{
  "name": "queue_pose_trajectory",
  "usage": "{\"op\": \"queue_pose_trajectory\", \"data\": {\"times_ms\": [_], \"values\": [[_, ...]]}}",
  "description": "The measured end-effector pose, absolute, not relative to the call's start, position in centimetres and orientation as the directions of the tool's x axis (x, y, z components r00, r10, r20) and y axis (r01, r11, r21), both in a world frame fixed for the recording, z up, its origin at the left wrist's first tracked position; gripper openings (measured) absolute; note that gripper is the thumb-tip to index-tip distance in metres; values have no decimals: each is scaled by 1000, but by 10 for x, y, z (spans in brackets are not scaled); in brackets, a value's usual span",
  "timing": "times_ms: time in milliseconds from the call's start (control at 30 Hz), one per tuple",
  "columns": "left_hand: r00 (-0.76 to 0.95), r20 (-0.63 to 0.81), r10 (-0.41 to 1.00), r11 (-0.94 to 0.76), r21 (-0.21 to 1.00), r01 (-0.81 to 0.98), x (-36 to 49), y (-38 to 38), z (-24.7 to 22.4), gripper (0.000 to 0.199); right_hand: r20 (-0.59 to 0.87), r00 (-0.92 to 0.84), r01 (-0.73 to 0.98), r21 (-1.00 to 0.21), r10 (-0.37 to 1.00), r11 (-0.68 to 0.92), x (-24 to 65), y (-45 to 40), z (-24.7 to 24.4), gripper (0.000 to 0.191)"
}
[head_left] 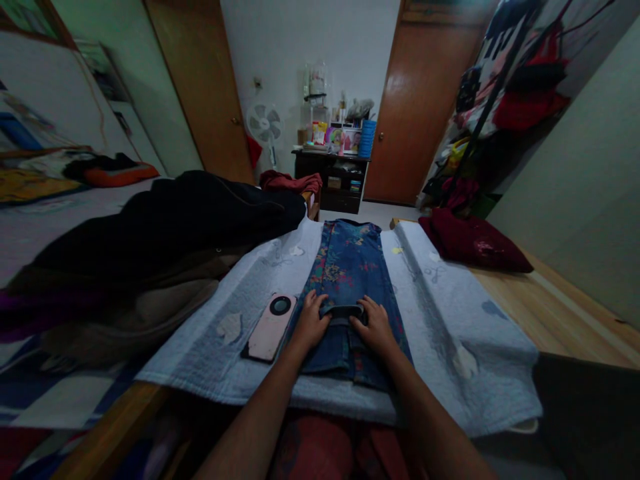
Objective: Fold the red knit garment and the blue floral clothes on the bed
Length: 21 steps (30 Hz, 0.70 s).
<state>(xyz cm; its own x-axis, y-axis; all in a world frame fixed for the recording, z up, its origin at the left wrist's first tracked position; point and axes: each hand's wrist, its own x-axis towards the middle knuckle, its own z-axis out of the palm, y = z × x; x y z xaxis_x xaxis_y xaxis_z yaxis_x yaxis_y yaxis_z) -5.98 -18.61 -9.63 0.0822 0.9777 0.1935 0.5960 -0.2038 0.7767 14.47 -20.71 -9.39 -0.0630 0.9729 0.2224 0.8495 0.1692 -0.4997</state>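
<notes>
Blue floral denim trousers lie lengthwise on a pale blue-grey padded cloth in front of me. A raised blue band of the denim stands up across their middle. My left hand pinches the left end of this band, thumb inward and fingers curled over the cloth. At its right end my right hand has the same hold. Whether the band is a waistband or a folded edge, I cannot tell. Close to my left hand lies a pink phone with a round black camera ring, touching or nearly touching the trousers.
Dark clothing is heaped along the left side. A maroon cushion rests on the wooden surface at right. Farther back stand a white fan and a dark cabinet loaded with items. Clothes hang at upper right.
</notes>
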Motion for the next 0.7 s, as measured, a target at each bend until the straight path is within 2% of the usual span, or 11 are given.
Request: {"op": "queue_pose_trajectory", "data": {"times_ms": [100,233,367,533,700], "values": [[-28,297,954,-211,738,640,-55,-196,-97,36,345,-34,896,-406,938,182,141,-212,-92,38],[50,324,945,-275,704,655,-52,-200,-95,33,375,-83,923,-321,923,213,140,-217,-85,33],[52,366,929,-310,696,647,-53,-201,-93,37,395,-150,872,-379,906,310,141,-220,-85,36],[27,468,883,-380,683,624,-55,-206,-85,39,491,-153,788,-463,858,405,143,-221,-88,39],[28,486,873,-402,687,605,-56,-217,-75,38,546,-157,735,-492,823,467,145,-223,-88,37]]}}
